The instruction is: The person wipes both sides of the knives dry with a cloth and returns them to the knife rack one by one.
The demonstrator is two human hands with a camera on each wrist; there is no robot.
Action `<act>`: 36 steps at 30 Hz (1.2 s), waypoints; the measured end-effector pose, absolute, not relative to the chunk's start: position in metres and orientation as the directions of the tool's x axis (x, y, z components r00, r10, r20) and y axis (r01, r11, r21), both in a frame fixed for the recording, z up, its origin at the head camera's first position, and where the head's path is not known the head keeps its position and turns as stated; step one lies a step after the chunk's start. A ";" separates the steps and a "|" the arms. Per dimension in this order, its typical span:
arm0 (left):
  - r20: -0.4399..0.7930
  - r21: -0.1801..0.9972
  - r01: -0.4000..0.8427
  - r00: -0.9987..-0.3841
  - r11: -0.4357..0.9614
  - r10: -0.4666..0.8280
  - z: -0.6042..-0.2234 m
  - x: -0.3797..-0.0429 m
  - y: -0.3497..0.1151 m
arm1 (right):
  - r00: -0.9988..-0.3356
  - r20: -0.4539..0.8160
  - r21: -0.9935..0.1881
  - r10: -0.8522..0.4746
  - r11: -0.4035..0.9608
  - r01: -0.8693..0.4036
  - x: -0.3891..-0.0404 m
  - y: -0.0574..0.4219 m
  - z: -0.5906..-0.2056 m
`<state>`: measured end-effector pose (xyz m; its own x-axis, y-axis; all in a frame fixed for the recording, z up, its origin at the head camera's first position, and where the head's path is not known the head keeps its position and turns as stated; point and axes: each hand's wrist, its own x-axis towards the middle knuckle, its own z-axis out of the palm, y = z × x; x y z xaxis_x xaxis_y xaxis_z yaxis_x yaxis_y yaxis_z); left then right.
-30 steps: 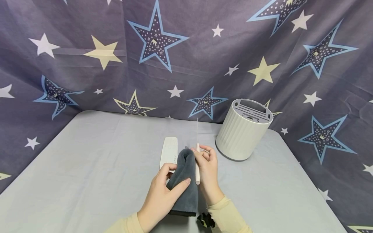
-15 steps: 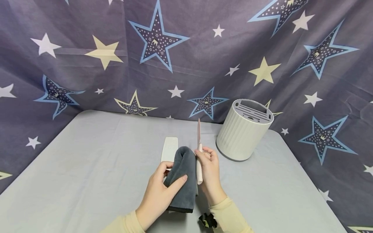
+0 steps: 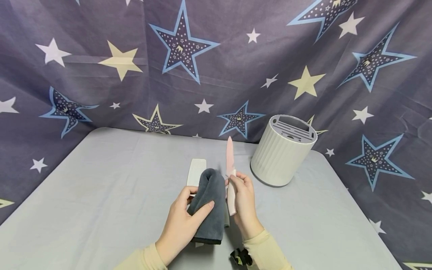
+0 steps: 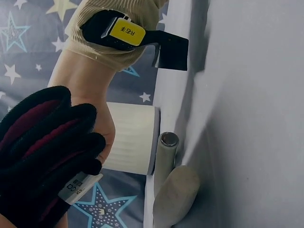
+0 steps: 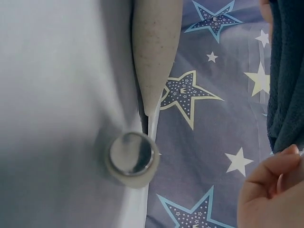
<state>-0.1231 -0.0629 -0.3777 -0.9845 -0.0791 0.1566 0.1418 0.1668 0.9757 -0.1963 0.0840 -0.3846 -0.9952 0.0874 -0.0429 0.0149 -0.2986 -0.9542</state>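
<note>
In the head view my left hand (image 3: 183, 217) grips a folded dark grey towel (image 3: 210, 210), thumb across its near face. To its right, my right hand (image 3: 245, 204) holds a knife by its white handle (image 3: 231, 195), the pink blade (image 3: 230, 155) pointing up and away, its flat side showing. Right fingertips are close beside the towel's right edge. The left wrist view shows the towel's dark folds (image 4: 47, 142) and a white label. In the right wrist view the right hand (image 5: 273, 190) is below the towel (image 5: 287, 71); the knife is hidden there.
A pale elongated thing (image 3: 197, 170) lies behind the towel. A round handle with a metal end cap (image 4: 166, 152) lies close by it. The ribbed white knife block (image 3: 283, 153) with a slotted top stands at the back right, before the star-patterned curtain (image 3: 135, 93).
The knife has rotated from edge-on to showing the flat of its pink blade. The towel and left hand have shifted slightly left, and more of the handle on the table shows beside the towel.
</note>
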 end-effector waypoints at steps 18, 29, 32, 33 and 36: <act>0.142 0.975 0.120 -0.984 0.187 -0.108 -0.379 -0.125 -0.066 | -0.996 -0.074 -0.960 0.058 -0.276 0.055 -0.193 0.087 -0.387; 0.158 0.970 0.130 -0.979 0.207 -0.126 -0.380 -0.132 -0.070 | -0.997 -0.079 -0.952 0.020 -0.297 0.069 -0.192 0.088 -0.386; 0.173 0.965 0.141 -0.976 0.222 -0.132 -0.381 -0.135 -0.072 | -0.997 -0.072 -0.943 0.009 -0.328 0.066 -0.192 0.087 -0.387; 0.178 0.963 0.145 -0.975 0.225 -0.132 -0.381 -0.136 -0.072 | -0.998 -0.069 -0.940 0.005 -0.336 0.064 -0.192 0.087 -0.388; 0.187 0.958 0.149 -0.973 0.243 -0.138 -0.382 -0.139 -0.074 | -0.998 -0.068 -0.934 -0.001 -0.352 0.064 -0.192 0.086 -0.388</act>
